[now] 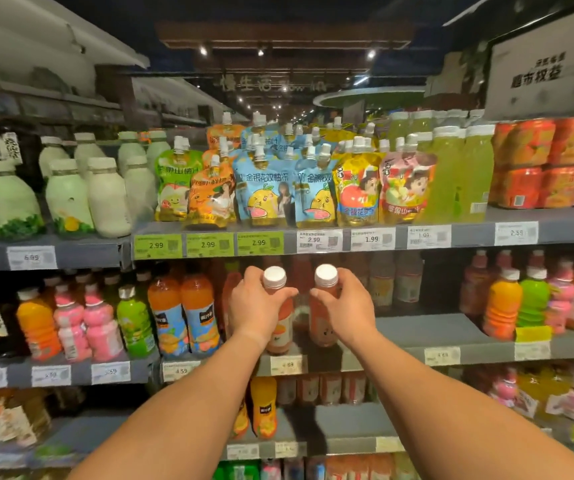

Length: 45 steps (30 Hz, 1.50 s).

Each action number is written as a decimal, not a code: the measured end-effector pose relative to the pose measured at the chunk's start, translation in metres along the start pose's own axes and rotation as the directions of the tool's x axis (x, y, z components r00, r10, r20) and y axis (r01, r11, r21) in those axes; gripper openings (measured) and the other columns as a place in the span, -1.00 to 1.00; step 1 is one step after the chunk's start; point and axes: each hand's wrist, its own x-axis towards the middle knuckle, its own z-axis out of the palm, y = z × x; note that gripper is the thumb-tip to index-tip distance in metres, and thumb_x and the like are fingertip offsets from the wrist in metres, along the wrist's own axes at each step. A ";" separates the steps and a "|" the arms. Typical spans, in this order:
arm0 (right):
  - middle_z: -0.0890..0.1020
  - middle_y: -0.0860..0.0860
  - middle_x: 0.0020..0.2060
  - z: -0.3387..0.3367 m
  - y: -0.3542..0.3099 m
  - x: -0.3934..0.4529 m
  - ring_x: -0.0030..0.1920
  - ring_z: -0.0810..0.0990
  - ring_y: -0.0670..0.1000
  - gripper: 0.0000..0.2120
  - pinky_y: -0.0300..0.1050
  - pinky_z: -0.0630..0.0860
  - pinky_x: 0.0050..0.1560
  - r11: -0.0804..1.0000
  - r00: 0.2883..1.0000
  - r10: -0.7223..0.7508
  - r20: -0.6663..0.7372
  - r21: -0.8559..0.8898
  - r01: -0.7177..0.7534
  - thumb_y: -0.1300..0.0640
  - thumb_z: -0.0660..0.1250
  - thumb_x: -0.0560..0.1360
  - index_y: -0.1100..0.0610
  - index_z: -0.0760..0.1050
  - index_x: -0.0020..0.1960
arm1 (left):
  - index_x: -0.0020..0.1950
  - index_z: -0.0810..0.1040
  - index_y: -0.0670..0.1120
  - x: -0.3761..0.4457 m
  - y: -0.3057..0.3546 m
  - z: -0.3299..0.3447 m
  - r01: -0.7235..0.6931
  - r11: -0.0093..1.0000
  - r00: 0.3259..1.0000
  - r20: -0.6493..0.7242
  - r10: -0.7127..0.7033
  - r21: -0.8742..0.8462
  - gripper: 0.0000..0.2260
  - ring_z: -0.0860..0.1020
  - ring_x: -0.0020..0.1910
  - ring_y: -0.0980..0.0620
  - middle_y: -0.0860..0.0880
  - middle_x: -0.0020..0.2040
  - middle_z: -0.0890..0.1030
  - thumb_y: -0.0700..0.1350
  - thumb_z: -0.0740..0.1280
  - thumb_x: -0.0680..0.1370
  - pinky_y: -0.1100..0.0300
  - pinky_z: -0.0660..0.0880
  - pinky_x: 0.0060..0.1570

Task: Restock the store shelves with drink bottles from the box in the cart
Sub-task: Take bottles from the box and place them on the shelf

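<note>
Both my arms reach up to the middle shelf [424, 332]. My left hand [256, 304] grips the neck of a reddish-orange juice bottle with a white cap [282, 327]. My right hand [346, 308] grips a second bottle of the same kind [322, 325] just to its right. Both bottles stand upright at the shelf's front edge, side by side, a small gap between them. More bottles of this drink [382, 282] stand further back in the shadow. The cart and box are out of view.
Orange and blue-labelled juice bottles [183, 313] crowd the shelf left of my hands. Bare grey shelf lies to the right, up to orange and green bottles [517, 303]. Drink pouches [278, 188] fill the shelf above. Price tags [287, 363] line the edges.
</note>
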 end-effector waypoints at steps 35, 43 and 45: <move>0.59 0.12 0.15 0.052 0.023 0.047 0.15 0.55 0.16 -0.30 0.05 0.51 0.12 0.972 0.935 0.212 0.286 -0.161 -0.171 -0.32 0.34 0.40 0.21 0.43 0.27 | -0.35 0.34 0.00 0.037 -0.017 0.032 0.139 0.946 0.980 0.098 -0.175 0.294 -0.57 0.53 -0.25 -0.09 -0.05 -0.21 0.62 0.22 0.50 0.32 0.17 0.35 -0.31; 0.56 0.13 0.20 0.051 0.026 0.045 0.20 0.53 0.17 -0.20 0.06 0.50 0.14 0.970 0.923 0.211 0.322 -0.186 -0.156 -0.38 0.30 0.38 0.21 0.35 0.34 | -0.20 0.41 0.00 0.030 -0.016 0.031 0.121 0.948 0.982 0.103 -0.158 0.294 -0.63 0.58 -0.15 -0.10 -0.03 -0.17 0.62 0.22 0.47 0.35 0.17 0.37 -0.28; 0.53 0.13 0.20 0.052 0.028 0.040 0.18 0.52 0.18 -0.17 0.03 0.50 0.09 0.971 0.935 0.188 0.302 -0.200 -0.131 -0.44 0.27 0.36 0.21 0.33 0.32 | -0.14 0.40 -0.01 0.025 -0.017 0.030 0.088 0.949 0.989 0.086 -0.120 0.303 -0.62 0.59 -0.11 -0.12 -0.04 -0.15 0.61 0.22 0.46 0.36 0.15 0.38 -0.27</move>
